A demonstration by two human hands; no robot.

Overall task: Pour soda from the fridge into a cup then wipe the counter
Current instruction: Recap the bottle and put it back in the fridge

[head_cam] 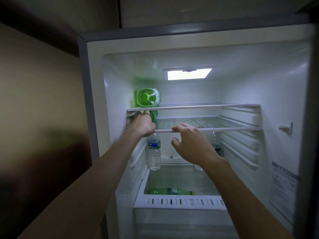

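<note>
Two bare forearms reached up from the lower edge of the view into the open fridge [284,100], so the task looked to be at its very start: the door was open, but no soda was out, and neither cup nor desk was in sight. Pouring and wiping were both left to do. The left hand [142,124] was deep at the left end of the middle shelf [215,129], its fingers up against a green bottle [154,114] that lay there half hidden under the top shelf [198,106]. Blur and the shelf edge made it impossible to tell whether the fingers had closed round the bottle or only touched it. The right hand [191,144] was loose and grasped nothing: its fingertips rested on the front rail of the middle shelf and its thumb hung free below, seemingly to steady the reach. Soda appeared to lie in three places. A second green bottle [146,99] lay on the top shelf with its cap towards the camera, and a third green bottle [170,190] lay on its side in the drawer [181,201] at the bottom. A clear water bottle [154,153] stood on the lower shelf beneath the left wrist.
</note>
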